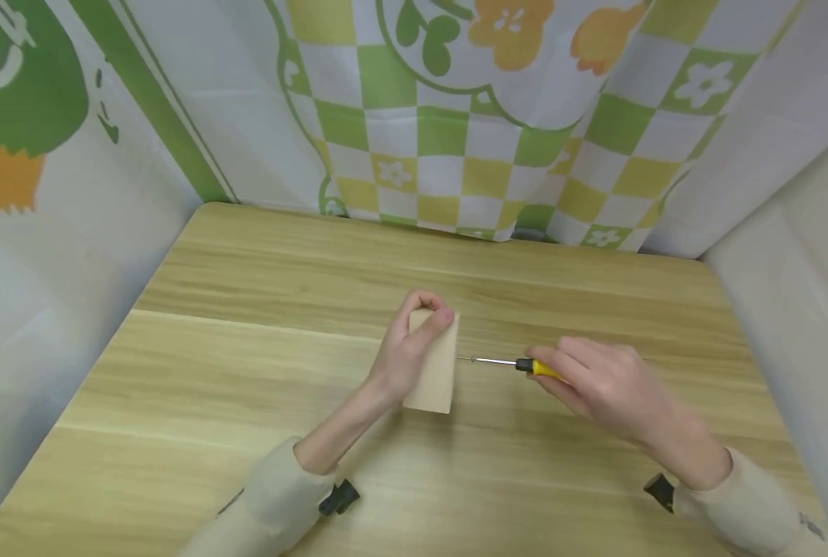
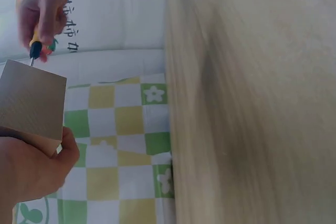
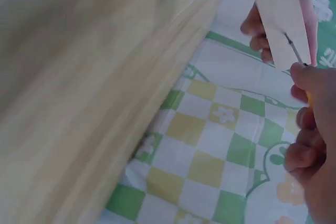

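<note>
Evidently the block [image 1: 432, 379] is having a screw [image 1: 466, 358] driven into it: the screw stands out from its right side, tip against the wood, and the driver [image 1: 522, 364] lines up behind the screw's head. How deep the tip sits is too small to tell. The block appears to be held above the table [image 1: 247, 379], near the middle. The left hand [image 1: 402, 362] grips it, thumb across the upper face and fingers curled round the far end. The right hand [image 1: 609, 387] has its fingers closed round the driver's yellow handle. As I judge it, the next move calls for steady pressure along the shaft while the handle turns, with the left hand bracing; any tilt could let the bit slip. Beyond the table hangs a checked curtain [image 1: 442, 131].
</note>
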A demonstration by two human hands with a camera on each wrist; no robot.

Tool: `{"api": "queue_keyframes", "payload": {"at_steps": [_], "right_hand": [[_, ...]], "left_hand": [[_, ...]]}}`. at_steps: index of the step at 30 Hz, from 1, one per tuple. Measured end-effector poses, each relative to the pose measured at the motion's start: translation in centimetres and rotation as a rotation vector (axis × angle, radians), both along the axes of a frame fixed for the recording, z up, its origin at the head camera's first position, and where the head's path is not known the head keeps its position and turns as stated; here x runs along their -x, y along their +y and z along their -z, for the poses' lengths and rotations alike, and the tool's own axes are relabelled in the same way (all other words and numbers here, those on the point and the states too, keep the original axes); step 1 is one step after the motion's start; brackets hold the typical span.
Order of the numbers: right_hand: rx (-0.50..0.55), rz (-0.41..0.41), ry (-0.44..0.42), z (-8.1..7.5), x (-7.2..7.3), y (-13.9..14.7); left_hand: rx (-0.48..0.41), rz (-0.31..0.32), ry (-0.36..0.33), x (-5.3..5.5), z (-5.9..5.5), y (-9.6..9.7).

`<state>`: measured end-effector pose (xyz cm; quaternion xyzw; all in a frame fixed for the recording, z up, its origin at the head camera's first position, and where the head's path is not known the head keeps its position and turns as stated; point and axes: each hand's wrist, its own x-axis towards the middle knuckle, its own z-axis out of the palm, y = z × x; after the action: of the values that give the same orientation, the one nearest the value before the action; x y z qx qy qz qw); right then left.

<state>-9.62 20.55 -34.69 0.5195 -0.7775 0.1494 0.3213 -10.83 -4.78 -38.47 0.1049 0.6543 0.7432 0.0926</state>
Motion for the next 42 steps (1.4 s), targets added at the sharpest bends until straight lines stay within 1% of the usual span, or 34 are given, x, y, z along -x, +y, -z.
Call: {"api": "queue_keyframes", "payload": {"at_steps": [2, 4, 5, 7, 9, 11, 12, 14, 15, 16, 17, 18, 19, 20, 21, 23, 24, 27, 29, 31, 33, 35, 36, 39, 42], "right_hand": [[0.016, 0.029, -0.174, 0.8, -0.2, 0.5], [0.041, 0.031, -0.36, 1.5, -0.5, 1.0], [0.058, 0.031, -0.441, 1.8, -0.6, 1.2], [0.068, 0.034, -0.635, 2.0, -0.8, 1.7], [0.075, 0.034, -0.885, 2.0, -0.9, 2.1], [0.084, 0.053, -1.088, 1.9, -0.8, 2.4], [0.089, 0.057, -1.207, 1.8, -0.8, 2.5], [0.106, 0.046, -1.413, 1.9, -0.7, 2.5], [0.102, 0.038, -1.479, 2.0, -0.7, 2.4], [0.101, 0.023, -1.53, 2.1, -0.7, 2.3], [0.093, 0.01, -1.55, 2.2, -0.8, 2.0], [0.077, 0.018, -1.531, 2.3, -0.9, 1.8], [0.058, 0.033, -1.475, 2.3, -1.1, 1.5], [0.04, 0.043, -1.39, 2.3, -1.3, 1.2], [0.025, 0.061, -1.282, 2.3, -1.5, 0.9], [-0.002, 0.117, -1.024, 2.4, -1.8, 0.3], [-0.015, 0.139, -0.915, 2.5, -2.0, 0.0], [-0.037, 0.132, -0.611, 2.9, -1.9, -0.5], [-0.048, 0.125, -0.413, 3.0, -1.7, -0.7], [-0.059, 0.115, -0.225, 3.0, -1.4, -0.9], [-0.061, 0.103, -0.059, 2.7, -1.1, -1.2], [-0.061, 0.084, 0.071, 2.4, -0.8, -1.5], [-0.057, 0.068, 0.115, 2.2, -0.8, -1.6], [-0.037, 0.019, 0.195, 1.6, -0.6, -1.7], [-0.017, -0.012, 0.251, 1.1, -0.5, -1.7]], "left_hand": [[0.0, -0.008, 0.062, 0.0, -0.1, 0.0], [-0.004, -0.002, 0.104, -0.2, -0.5, 0.0], [-0.006, 0.002, 0.12, -0.2, -0.6, -0.1], [-0.006, 0.002, 0.144, -0.3, -0.9, -0.1], [0.029, -0.007, 0.202, -0.3, -1.0, -0.2], [0.082, -0.022, 0.299, -0.2, -0.8, -0.2], [0.11, -0.029, 0.355, -0.1, -0.6, -0.1], [0.17, -0.045, 0.476, 0.0, -0.4, -0.1], [0.177, -0.042, 0.523, 0.1, -0.2, -0.1], [0.179, -0.036, 0.555, 0.1, -0.1, -0.2], [0.177, -0.028, 0.58, 0.1, -0.1, -0.2], [0.174, -0.021, 0.594, 0.2, 0.0, -0.3], [0.166, -0.015, 0.598, 0.2, 0.1, -0.4], [0.15, -0.011, 0.59, 0.2, 0.1, -0.6], [0.137, -0.012, 0.579, 0.2, 0.2, -0.7], [0.121, -0.022, 0.541, 0.1, 0.3, -1.0], [0.112, -0.029, 0.519, 0.1, 0.4, -1.0], [0.113, -0.052, 0.472, 0.0, 0.6, -1.2], [0.117, -0.052, 0.428, -0.1, 0.7, -1.2], [0.103, -0.04, 0.358, -0.3, 0.8, -1.2], [0.07, -0.021, 0.268, -0.5, 0.8, -1.3], [0.034, -0.004, 0.184, -0.6, 0.8, -1.3], [0.016, 0.003, 0.139, -0.6, 0.8, -1.4], [-0.023, 0.03, 0.028, -0.7, 0.8, -1.4], [-0.024, 0.039, -0.072, -0.7, 0.6, -1.4]]}}
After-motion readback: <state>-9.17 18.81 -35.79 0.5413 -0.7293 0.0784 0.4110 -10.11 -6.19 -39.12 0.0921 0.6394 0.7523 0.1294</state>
